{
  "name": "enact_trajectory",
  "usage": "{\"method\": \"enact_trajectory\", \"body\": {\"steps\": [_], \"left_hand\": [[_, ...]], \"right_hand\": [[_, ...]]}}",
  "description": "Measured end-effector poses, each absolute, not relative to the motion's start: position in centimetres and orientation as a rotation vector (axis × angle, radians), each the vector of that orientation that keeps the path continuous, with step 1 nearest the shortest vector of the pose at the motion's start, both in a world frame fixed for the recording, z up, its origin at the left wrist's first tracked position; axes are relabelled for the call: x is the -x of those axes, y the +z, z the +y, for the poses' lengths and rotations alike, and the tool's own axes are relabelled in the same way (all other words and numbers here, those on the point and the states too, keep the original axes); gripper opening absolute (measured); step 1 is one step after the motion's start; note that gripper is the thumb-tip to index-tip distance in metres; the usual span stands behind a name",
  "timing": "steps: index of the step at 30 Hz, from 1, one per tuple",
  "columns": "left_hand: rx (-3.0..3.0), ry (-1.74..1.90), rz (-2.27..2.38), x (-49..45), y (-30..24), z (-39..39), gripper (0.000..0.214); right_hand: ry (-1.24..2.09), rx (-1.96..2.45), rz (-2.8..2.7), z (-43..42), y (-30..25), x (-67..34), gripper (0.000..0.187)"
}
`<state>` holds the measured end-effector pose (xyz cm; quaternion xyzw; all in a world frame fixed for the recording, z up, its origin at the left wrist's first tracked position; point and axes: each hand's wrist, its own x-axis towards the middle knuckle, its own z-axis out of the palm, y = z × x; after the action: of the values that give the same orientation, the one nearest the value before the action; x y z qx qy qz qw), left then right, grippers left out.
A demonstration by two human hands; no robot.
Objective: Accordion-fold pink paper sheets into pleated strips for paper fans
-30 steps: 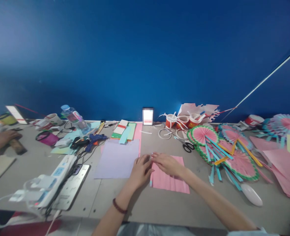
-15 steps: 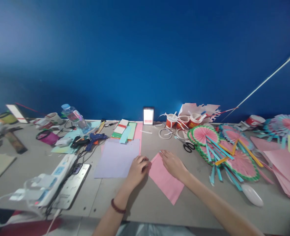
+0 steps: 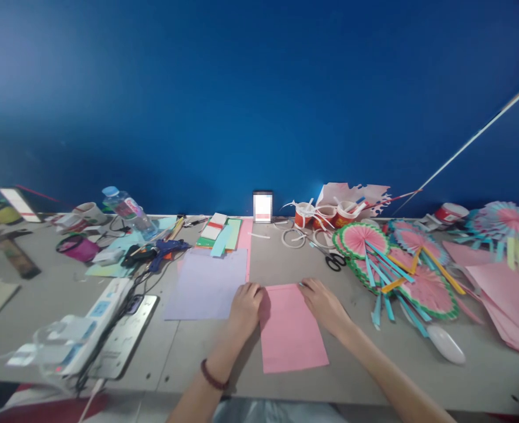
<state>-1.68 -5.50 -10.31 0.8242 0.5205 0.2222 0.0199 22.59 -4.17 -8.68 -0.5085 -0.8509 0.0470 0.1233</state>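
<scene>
A pink sheet of paper [image 3: 292, 338] lies on the table in front of me, its top edge running roughly level between my hands. My left hand [image 3: 246, 308] grips its upper left edge with bent fingers pressed together. At the upper right corner, my right hand [image 3: 325, 305] closes its fingers on the paper's edge; the thumb is partly hidden. A lavender sheet [image 3: 206, 288] lies flat just left of my left hand, partly over another pink sheet.
Left are a power strip [image 3: 98, 323], a phone [image 3: 127, 338], a blue glue gun [image 3: 165, 252] and a bottle [image 3: 130, 211]. Right are scissors [image 3: 335, 262], pleated paper fans [image 3: 433, 288], a white computer mouse [image 3: 447, 343] and red cups [image 3: 325, 217]. A lit screen [image 3: 262, 207] stands behind.
The pink paper has turned from a diagonal position to nearly straight. My right hand has moved from lying across its top to its right corner. My left hand's fingers have drawn together.
</scene>
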Motion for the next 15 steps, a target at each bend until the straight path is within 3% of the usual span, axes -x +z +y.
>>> {"method": "enact_trajectory", "body": {"steps": [9, 15], "left_hand": [[-2.235, 0.731, 1.708, 2.4, -9.3, -5.1, 0.028], [-2.132, 0.582, 1.688, 2.7, -8.3, -3.1, 0.023]], "right_hand": [[0.76, 1.266, -2.343, -0.1, -6.8, -24.0, 0.024], [0.83, 1.361, -2.242, 0.1, -7.2, -23.8, 0.018]]}}
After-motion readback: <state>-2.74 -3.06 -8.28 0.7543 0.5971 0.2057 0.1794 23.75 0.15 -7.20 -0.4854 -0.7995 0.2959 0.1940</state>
